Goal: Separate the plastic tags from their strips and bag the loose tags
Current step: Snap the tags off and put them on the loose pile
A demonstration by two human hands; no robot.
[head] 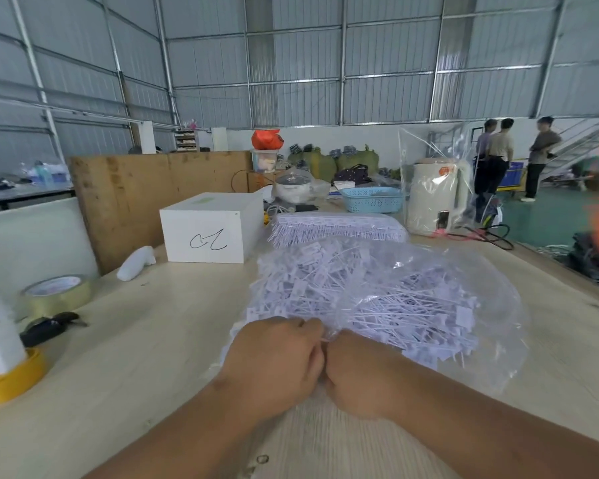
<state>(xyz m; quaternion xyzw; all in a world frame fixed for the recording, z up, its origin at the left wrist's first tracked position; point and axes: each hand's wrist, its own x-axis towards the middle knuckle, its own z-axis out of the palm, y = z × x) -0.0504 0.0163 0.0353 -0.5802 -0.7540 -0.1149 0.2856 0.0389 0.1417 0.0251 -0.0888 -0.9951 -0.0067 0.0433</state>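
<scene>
A clear plastic bag [471, 305] full of loose white tags [377, 299] lies on the pale table [153, 357] in front of me. My left hand [274, 361] and my right hand [357, 378] meet knuckle to knuckle at the bag's near edge, both with fingers curled and gripping a bunch of white tags and plastic there. What lies under the fists is hidden. Behind the bag sits a stack of unseparated tag strips [339, 228].
A white box [211, 233] stands at the back left, with a white cloth lump [135, 262] beside it. Tape rolls [56, 293], a dark tool [49, 326] and a yellow-based container [7, 361] line the left. A bagged kettle [433, 198] and blue basket [374, 199] stand behind. People stand far right.
</scene>
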